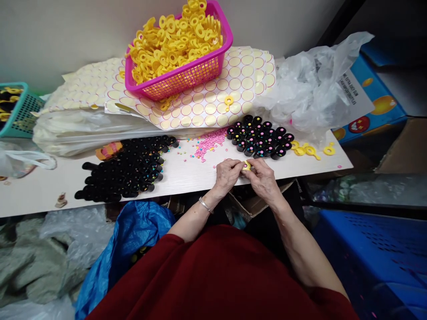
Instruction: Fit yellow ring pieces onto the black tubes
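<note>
My left hand (227,174) and my right hand (263,177) meet at the front edge of the white board (187,175), fingers pinched together on one small yellow plastic piece (246,166). Just beyond the hands lies a scatter of pink beads (208,143). To the right of the beads stands a cluster of black caps filled with coloured beads (260,137). To the left lies a larger pile of black caps (128,169). A pink basket (182,73) heaped with yellow rings (175,40) sits at the back.
Sheets of round stickers (213,104) lie under the basket. Loose yellow rings (310,151) lie at the board's right end, clear plastic bags (310,89) behind them. A teal basket (20,109) is far left, a blue bag (133,235) and blue crate (373,262) below.
</note>
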A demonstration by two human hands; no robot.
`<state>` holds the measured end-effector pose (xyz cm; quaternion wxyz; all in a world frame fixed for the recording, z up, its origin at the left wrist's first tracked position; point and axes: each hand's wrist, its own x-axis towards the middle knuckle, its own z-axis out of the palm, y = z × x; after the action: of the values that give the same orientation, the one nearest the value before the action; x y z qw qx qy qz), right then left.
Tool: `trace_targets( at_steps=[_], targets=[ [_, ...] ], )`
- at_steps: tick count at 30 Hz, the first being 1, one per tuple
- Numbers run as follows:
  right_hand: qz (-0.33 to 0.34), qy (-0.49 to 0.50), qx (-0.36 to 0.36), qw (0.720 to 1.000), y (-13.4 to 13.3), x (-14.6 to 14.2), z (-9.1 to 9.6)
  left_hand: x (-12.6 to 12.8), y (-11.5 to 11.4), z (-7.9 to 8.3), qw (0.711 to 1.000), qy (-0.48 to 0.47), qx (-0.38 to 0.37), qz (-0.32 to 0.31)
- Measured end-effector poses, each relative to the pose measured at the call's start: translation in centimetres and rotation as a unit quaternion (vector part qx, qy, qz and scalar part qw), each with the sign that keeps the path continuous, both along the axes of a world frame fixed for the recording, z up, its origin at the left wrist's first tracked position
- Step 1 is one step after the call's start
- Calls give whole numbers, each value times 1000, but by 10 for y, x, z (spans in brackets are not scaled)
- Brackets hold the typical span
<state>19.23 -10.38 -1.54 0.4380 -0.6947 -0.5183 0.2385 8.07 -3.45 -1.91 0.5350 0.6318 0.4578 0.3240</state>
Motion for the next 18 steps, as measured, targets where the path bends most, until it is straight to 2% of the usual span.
trace_targets(
  at_steps=[3, 8, 14, 18],
  targets=[
    [-40, 109, 11, 993, 1, -5, -6, 2, 1, 0, 1000, -3, -1, 16],
    [-104, 267, -4, 958, 15, -18, -12, -3, 5, 0, 999, -24, 7, 25],
    [-114, 326, -41, 938, 42, -39, -10, -14, 19, -1, 995, -61, 0, 76],
    [-126, 360, -47, 923, 48, -46, -11, -16, 21, -5, 990, -93, -30, 101]
  ],
)
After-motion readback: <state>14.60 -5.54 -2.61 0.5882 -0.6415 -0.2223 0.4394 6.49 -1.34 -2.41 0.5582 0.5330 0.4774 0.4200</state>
